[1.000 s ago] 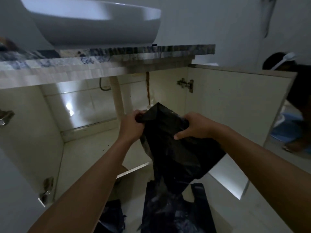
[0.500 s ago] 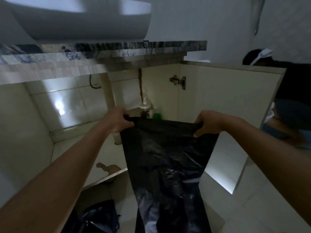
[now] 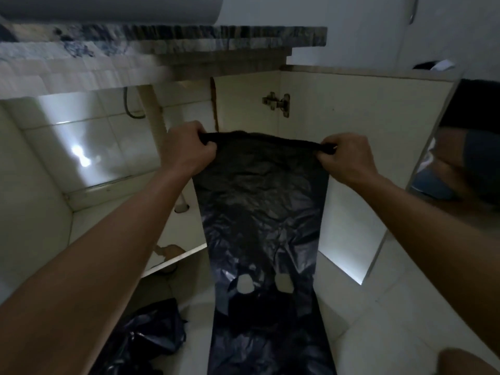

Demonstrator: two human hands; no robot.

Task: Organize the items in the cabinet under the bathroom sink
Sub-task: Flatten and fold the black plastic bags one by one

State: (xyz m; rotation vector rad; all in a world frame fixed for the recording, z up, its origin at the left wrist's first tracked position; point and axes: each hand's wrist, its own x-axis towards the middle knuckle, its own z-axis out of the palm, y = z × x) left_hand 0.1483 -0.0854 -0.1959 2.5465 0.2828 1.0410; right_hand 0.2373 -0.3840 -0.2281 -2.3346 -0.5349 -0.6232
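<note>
Low beneath the left forearm, a second black bag (image 3: 151, 336) is seen crumpled on the tiled floor (image 3: 378, 307). Just to its right, the tail of the black plastic bag (image 3: 259, 212) is draped down onto that floor, with two pale holes shown near its lower part.

Higher up, the bag is held stretched flat. One top corner is pinched by the left hand (image 3: 186, 152) and the other by the right hand (image 3: 346, 158). Fingers are curled tight round the bunched plastic, and the two hands are kept well apart.

Under the left hand, the cabinet floor (image 3: 189, 231) is glimpsed between arm and bag. Behind that hand a pale drain pipe (image 3: 153, 109) is seen, with a thin hose (image 3: 130, 109) beside it.

Beyond the right hand, the open cabinet door (image 3: 365, 112) is seen, and a metal hinge (image 3: 277, 102) is picked out above the gap between the hands. Past the door's edge, far right of the right hand, part of another person (image 3: 476, 152) is caught.

Topmost, the marbled countertop (image 3: 216, 36) and the white basin (image 3: 108, 6) are seen overhead.
</note>
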